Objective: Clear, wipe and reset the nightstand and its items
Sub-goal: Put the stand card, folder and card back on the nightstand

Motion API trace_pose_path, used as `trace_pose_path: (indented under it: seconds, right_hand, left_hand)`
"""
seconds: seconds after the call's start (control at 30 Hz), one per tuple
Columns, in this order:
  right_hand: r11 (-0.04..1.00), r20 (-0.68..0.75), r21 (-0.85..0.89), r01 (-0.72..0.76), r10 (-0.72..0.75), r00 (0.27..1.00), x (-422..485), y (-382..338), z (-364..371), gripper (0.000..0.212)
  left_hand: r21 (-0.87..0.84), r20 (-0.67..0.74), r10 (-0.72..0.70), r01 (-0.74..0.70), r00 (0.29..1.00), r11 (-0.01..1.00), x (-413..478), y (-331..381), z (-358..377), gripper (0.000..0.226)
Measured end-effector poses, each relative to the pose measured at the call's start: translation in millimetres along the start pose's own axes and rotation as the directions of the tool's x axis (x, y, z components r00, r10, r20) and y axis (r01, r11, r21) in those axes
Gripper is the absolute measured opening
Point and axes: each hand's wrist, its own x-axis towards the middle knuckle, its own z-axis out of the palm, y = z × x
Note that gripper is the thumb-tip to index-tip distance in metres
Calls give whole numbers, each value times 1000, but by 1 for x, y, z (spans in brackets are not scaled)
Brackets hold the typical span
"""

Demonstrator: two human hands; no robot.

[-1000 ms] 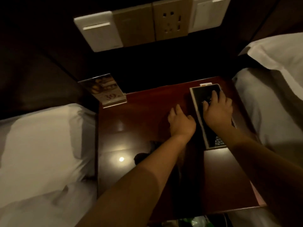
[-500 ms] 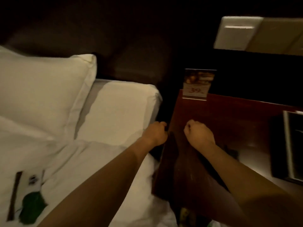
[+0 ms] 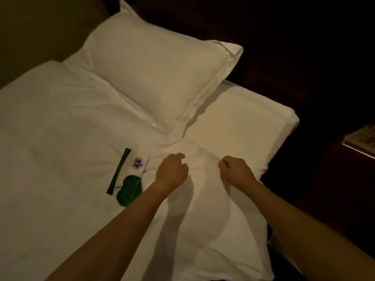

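The green leaf card is lying on the bed near the pillow end, its long side pointing at the pillow. It is sitting just left of the left hand, which is nearer than the right hand. Both hands are curling into fists, holding nothing I can see.

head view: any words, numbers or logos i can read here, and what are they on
No text can be read here.
green leaf card on the duvet: small dark emblem, too blurred to read.
stand-up card at the right edge: only a corner shows, print blurred.
pillow: no print.
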Motion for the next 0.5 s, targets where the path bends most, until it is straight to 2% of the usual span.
trace_pose_path:
  seconds: [0.13, 0.3, 0.4, 0.5]
  right_hand:
    - [991, 51, -6, 134, -134, 990, 11, -61, 46, 31]
    - [973, 133, -40, 228, -221, 966, 18, -115, 99, 28]
    - [972, 187, -44, 230, -218, 958, 25, -134, 123, 32]
    - [982, 237, -32, 187, -174, 956, 31, -145, 140, 34]
  left_hand:
    - [-35, -179, -121, 117, 976, 993, 3, -62, -28, 47]
    - [-55, -302, -286, 283, 909, 958, 7, -121, -48, 56]
    - [-71, -202, -360, 353, 911, 933, 10, -153, -44, 59]
    - [-262, -33, -325, 306, 945, 915, 13, -172, -37, 51]
